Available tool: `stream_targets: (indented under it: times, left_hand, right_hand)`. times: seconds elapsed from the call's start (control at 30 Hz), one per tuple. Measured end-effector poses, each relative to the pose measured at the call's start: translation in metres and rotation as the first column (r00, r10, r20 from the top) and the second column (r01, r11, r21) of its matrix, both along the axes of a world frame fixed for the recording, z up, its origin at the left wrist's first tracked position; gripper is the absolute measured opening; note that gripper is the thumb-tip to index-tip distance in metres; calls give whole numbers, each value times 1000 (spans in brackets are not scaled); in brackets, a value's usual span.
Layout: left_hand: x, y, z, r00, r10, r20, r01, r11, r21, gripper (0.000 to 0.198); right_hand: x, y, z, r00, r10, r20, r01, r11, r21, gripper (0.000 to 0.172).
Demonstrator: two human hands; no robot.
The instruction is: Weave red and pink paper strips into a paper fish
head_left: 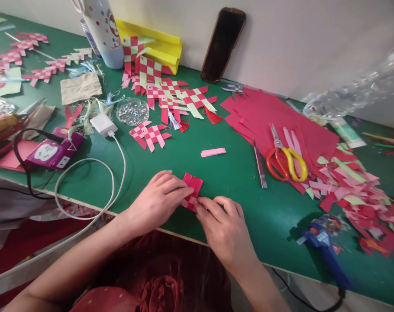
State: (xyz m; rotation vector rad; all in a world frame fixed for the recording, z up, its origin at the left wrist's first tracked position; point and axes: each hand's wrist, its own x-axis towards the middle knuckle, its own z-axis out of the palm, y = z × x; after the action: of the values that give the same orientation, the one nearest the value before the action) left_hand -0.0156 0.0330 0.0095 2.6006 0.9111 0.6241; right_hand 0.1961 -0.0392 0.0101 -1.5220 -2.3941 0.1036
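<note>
Both hands work a small woven piece of red and pink paper strips [193,187] lying on the green table [216,173] near its front edge. My left hand [158,201] lies over the piece's left side, fingers pressed down on it. My right hand [223,225] pinches its lower right corner with fingertips together. A loose pink paper strip [213,152] lies just beyond the piece.
Scissors with red and yellow handles [286,162] rest on red paper sheets [275,117] at right, beside a heap of paper scraps [356,195]. A blue glue gun [327,251] lies front right. Woven paper fish [171,93], a phone [223,43], a bottle [104,32] and a charger with cable [103,125] stand behind and left.
</note>
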Motion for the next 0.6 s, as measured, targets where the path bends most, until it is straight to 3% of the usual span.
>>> stream_targets:
  times: [0.07,0.13,0.2,0.33,0.6]
  left_hand:
    - [-12,-4,1,990,111,88,-117,991,59,24]
    - [-22,-14,1,986,142,90,-154,980,130,24]
    - [-26,-27,0,993,82,87,-94,985,143,23]
    - [-20,-47,-7,996,-40,-85,51,989,139,31]
    - [-13,-47,-14,964,19,-266,23,988,154,50]
  right_hand:
    - [-1,0,1,1000,-2,-5,2,1000,4,25]
    - [-1,0,1,1000,-5,-17,5,1000,9,24]
    - [-1,1,2,999,-4,-32,4,1000,8,24]
    - [-1,1,2,999,11,-36,-11,1000,7,24]
    - [-1,1,2,999,-1,-36,1,1000,12,24]
